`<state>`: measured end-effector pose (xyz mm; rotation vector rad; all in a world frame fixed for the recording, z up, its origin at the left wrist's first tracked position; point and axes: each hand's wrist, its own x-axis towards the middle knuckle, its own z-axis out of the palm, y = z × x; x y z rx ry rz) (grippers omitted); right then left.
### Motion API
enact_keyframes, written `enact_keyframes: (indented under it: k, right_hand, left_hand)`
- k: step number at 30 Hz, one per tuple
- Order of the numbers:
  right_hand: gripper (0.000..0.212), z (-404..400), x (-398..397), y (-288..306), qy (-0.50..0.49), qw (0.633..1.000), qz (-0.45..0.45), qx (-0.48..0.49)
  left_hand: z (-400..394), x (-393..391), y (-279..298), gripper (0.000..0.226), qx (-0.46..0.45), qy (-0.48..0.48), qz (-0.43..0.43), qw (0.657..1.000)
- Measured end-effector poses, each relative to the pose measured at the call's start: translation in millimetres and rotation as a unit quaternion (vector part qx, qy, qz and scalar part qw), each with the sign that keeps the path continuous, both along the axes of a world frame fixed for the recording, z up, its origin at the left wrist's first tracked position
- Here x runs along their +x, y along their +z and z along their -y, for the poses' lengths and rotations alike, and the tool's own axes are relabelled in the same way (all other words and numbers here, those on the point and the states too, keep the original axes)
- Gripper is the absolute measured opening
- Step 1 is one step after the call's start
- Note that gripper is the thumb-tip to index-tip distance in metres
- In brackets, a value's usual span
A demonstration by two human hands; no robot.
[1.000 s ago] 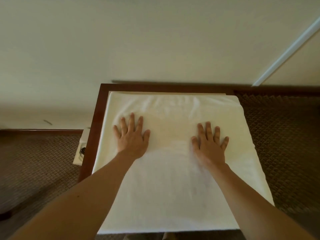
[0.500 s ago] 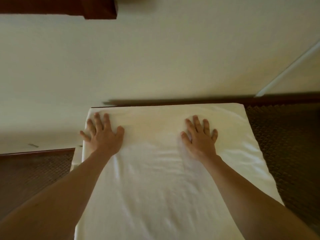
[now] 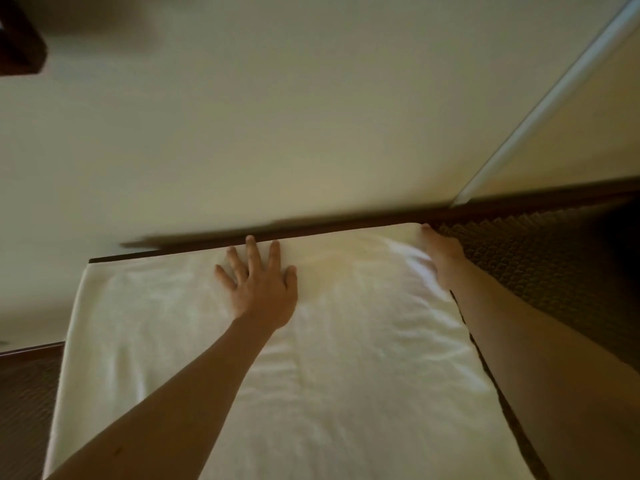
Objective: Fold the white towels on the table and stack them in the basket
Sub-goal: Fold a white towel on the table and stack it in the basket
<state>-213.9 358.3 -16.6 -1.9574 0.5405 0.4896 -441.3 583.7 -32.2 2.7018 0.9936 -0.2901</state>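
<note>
A white towel [image 3: 311,358] lies spread flat over the bench [image 3: 207,249], covering nearly all of it. The left hand [image 3: 258,285] rests flat near the far edge, fingers spread. The right hand [image 3: 441,259] is at the far right corner; blurred, its grip cannot be told. No writing is legible.

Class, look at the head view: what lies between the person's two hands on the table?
Only bare white towel, lightly wrinkled, lies between the left hand and right hand; the head view shows it.
</note>
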Motion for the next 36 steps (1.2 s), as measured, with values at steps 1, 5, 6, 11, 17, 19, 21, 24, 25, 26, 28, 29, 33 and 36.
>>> enact_keyframes:
  k: [1, 5, 6, 11, 17, 19, 21, 24, 25, 26, 28, 29, 33, 36]
  right_hand:
    - [0.056, 4.0, 7.0, -1.1, -0.004, 1.000, -0.018, 0.020]
    - [0.028, 13.4, 27.8, -10.1, 0.015, 1.000, 0.015, 0.014]
    - [0.026, 13.5, 27.8, -11.1, 0.022, 0.999, 0.049, 0.000]
    - [0.020, 17.7, 29.2, -12.1, 0.054, 0.979, 0.176, -0.083]
    - [0.025, 10.2, 44.6, -9.2, 0.059, 0.965, 0.230, -0.110]
    - [0.024, 7.7, 50.9, -14.1, 0.080, 0.963, 0.221, -0.128]
    - [0.023, 6.5, 54.4, -18.2, 0.072, 0.968, 0.201, -0.130]
    - [0.026, 6.5, 58.4, -16.8, 0.063, 0.971, 0.194, -0.126]
    - [0.026, 5.8, 57.9, -14.6, 0.068, 0.970, 0.198, -0.126]
    - [0.026, 5.5, 55.7, -11.9, 0.077, 0.967, 0.202, -0.134]
    - [0.027, 1.7, 39.8, -8.7, 0.106, 0.942, 0.232, -0.218]
    - [0.031, -1.3, 27.0, -6.5, 0.129, 0.915, 0.268, -0.273]
    - [0.053, -23.1, -33.6, -5.6, 0.372, 0.810, 0.325, -0.316]
    - [0.067, -25.0, -46.9, -19.3, 0.475, 0.772, 0.241, -0.346]
  left_hand:
    - [4.1, 8.1, 0.4, 0.068, -0.004, 0.015, -0.002, 1.000]
    - [8.0, 19.5, -0.9, 0.068, -0.002, 0.048, -0.007, 0.999]
    - [7.1, 18.4, -2.5, 0.068, 0.004, 0.051, -0.008, 0.999]
    - [10.1, 20.0, -5.3, 0.068, 0.013, 0.058, -0.006, 0.998]
    - [4.1, 25.2, -6.4, 0.070, 0.026, 0.061, 0.000, 0.998]
    - [1.8, 29.6, -7.2, 0.070, 0.030, 0.067, -0.002, 0.997]
    - [0.5, 34.2, -6.9, 0.070, 0.028, 0.060, -0.009, 0.998]
    - [-2.2, 41.2, -5.4, 0.072, 0.006, 0.049, 0.000, 0.999]
    - [-3.5, 41.7, -3.3, 0.071, -0.008, 0.051, 0.018, 0.999]
    - [-3.9, 41.5, -1.3, 0.069, -0.024, 0.058, 0.046, 0.997]
    - [2.8, 35.1, 4.4, 0.063, -0.032, 0.072, 0.103, 0.992]
    - [12.0, 33.4, 6.7, 0.062, -0.015, 0.055, 0.114, 0.992]
    - [72.1, 48.5, 11.6, 0.068, -0.004, -0.114, 0.076, 0.990]
    - [83.5, 59.8, -0.3, 0.069, 0.013, -0.142, 0.004, 0.990]
